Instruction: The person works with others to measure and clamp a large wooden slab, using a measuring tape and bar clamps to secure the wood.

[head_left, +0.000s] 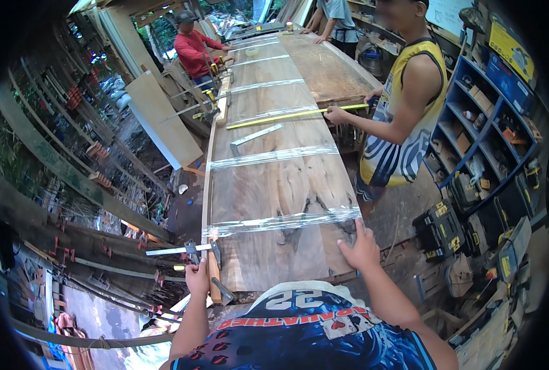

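Observation:
A long wooden slab (274, 185) stretches away from me, wrapped with several bands of clear plastic film (287, 221). At its near left corner, my left hand (197, 279) is closed at a bar clamp (177, 250), beside a narrow wood block (214, 271); its fingers are partly hidden. My right hand (362, 248) lies on the slab's right edge by the nearest film band, thumb and fingers apart, holding nothing. A metal square (256, 137) rests farther up the slab. Beyond it, a yellow tape measure (274, 118) spans the slab, held by a person in a yellow jersey.
More bar clamps (208, 105) grip the slab's left edge. A person in red (191, 49) stands far left, another person (333, 24) far right. To the right are a blue shelf (484, 129) and a black tool case (442, 229). A pale board (163, 120) leans at left.

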Demonstrator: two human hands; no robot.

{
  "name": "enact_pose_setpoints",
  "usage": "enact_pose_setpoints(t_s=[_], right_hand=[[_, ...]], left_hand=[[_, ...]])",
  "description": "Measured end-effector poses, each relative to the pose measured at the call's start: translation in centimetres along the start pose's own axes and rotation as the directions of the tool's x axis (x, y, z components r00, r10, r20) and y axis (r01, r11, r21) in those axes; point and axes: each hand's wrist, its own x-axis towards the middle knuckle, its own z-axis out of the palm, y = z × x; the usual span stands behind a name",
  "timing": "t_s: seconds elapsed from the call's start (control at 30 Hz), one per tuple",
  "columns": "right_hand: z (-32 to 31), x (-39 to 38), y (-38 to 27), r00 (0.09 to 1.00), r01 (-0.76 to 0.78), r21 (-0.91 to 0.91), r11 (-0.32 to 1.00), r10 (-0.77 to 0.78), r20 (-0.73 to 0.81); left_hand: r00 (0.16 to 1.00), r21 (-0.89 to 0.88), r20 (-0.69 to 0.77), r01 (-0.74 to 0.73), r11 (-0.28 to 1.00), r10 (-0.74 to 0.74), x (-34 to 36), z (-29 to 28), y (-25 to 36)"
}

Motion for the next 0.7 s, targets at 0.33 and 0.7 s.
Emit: enact_pose_setpoints(t_s=[0.33, 0.7], right_hand=[[-0.4, -0.1, -0.3, 0.999, -0.028, -0.001, 1.000, 0.028, 0.025], [-0.4, -0.1, -0.3, 0.999, -0.037, -0.007, 0.999, 0.037, 0.031]], left_hand=[[0.999, 0.003, 0.009, 0.051, 0.999, -0.051, -0.7, -0.2, 1.6], [0.999, 0.001, 0.020, 0.049, 0.999, -0.049, -0.8, -0.2, 1.7]])
